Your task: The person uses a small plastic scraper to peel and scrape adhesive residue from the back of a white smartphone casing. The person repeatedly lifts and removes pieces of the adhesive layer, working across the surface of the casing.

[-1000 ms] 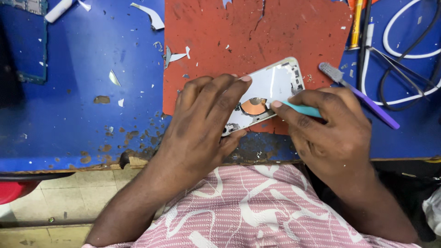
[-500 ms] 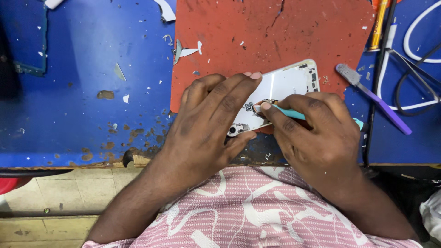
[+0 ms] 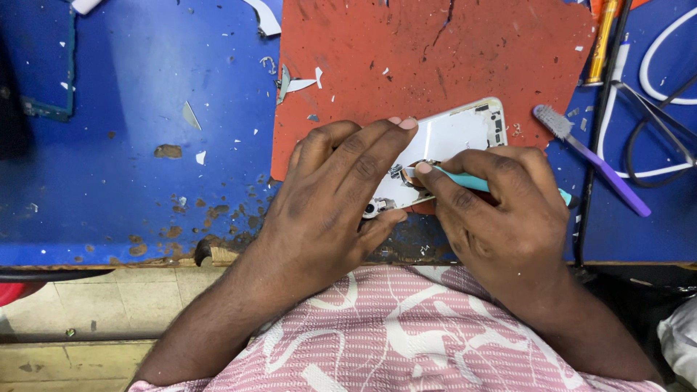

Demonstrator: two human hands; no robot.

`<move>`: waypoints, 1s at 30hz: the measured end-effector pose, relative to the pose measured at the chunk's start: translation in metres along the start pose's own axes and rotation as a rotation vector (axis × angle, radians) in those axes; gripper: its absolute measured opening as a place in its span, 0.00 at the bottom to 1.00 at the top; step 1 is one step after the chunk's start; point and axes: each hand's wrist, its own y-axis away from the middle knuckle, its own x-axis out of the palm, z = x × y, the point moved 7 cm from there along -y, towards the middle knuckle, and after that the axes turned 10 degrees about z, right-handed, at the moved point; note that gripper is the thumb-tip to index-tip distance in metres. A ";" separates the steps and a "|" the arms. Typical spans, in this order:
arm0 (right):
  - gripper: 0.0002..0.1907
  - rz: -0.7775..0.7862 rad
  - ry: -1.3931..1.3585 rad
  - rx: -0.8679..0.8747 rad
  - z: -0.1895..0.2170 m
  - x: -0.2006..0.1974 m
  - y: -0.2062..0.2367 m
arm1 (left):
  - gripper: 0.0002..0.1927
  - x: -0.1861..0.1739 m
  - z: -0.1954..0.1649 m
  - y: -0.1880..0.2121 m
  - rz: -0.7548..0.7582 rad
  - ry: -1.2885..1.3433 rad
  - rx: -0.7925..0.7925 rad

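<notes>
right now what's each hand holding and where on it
The right hand grips a teal tool along its shaft, just behind the tip. The left hand lies flat across the white phone shell, pinning its lower half to the red mat.

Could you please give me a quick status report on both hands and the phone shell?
Left hand flat on white phone shell, pinning it to red mat. Right hand grips teal tool, tip at shell's middle. Purple toothbrush apart on the right, nothing blocking.
</notes>
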 end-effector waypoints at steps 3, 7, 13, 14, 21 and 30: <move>0.18 -0.001 -0.012 0.005 0.000 0.001 0.000 | 0.45 0.000 0.000 0.000 0.006 0.016 -0.007; 0.19 -0.007 -0.027 0.012 -0.002 0.003 0.002 | 0.45 -0.001 0.001 0.000 0.011 0.041 -0.012; 0.19 -0.029 -0.037 -0.006 -0.003 0.005 0.004 | 0.45 -0.001 0.001 -0.001 0.012 0.033 -0.013; 0.19 -0.031 -0.041 -0.005 -0.002 0.005 0.004 | 0.44 -0.001 0.001 -0.001 0.015 0.035 -0.017; 0.18 -0.045 -0.046 0.001 -0.002 0.005 0.004 | 0.44 -0.001 0.001 -0.001 0.025 0.027 -0.021; 0.17 -0.079 -0.055 -0.007 -0.002 0.006 0.004 | 0.45 -0.002 0.002 -0.001 0.009 0.033 -0.004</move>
